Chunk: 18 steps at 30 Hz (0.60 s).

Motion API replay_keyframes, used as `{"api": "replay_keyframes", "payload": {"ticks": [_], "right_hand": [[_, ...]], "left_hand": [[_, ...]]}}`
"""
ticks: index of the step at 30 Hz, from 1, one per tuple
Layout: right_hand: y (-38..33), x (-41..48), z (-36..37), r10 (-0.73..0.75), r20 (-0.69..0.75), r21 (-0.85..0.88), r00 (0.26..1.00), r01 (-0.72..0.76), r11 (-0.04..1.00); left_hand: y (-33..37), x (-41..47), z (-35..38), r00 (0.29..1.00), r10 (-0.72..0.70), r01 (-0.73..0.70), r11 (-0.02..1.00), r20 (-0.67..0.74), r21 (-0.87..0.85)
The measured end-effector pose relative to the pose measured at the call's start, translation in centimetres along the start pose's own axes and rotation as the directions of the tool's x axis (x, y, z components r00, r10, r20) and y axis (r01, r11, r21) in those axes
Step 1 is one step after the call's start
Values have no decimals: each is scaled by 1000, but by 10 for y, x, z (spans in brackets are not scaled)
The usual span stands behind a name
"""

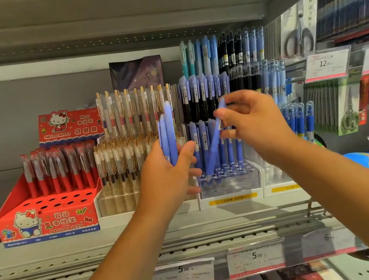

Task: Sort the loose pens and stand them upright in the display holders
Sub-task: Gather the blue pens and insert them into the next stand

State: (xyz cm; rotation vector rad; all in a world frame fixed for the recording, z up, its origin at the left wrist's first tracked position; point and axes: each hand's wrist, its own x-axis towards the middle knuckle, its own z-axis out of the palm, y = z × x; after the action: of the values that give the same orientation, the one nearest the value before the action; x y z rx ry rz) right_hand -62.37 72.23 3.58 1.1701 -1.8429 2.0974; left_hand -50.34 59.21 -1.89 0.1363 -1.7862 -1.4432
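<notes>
The slim periwinkle pen is leaning steeply, its tip reaching the front holes of the clear acrylic holder; whether it is touching, I cannot tell. The right hand is pinching its upper end. Going in at that slant, the tip is risking catching a hole rim or knocking the upright neighbours askew. The left hand is gripping a bundle of matching pens. Their smooth, matte, rounded barrels may be sliding loose. Further left, a glossy red cardboard holder is sitting on the grey metal shelf.
</notes>
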Motion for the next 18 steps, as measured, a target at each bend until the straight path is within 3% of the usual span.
{"api": "replay_keyframes", "payload": {"ticks": [7, 18], "right_hand": [[6, 19, -16, -119, -93, -212, 989, 97, 972], [24, 21, -14, -175, -39, -417, 984, 143, 897]], "left_hand": [[1, -1, -2, 999, 41, -44, 994, 34, 98], [0, -2, 0, 993, -18, 22, 999, 116, -33]]}}
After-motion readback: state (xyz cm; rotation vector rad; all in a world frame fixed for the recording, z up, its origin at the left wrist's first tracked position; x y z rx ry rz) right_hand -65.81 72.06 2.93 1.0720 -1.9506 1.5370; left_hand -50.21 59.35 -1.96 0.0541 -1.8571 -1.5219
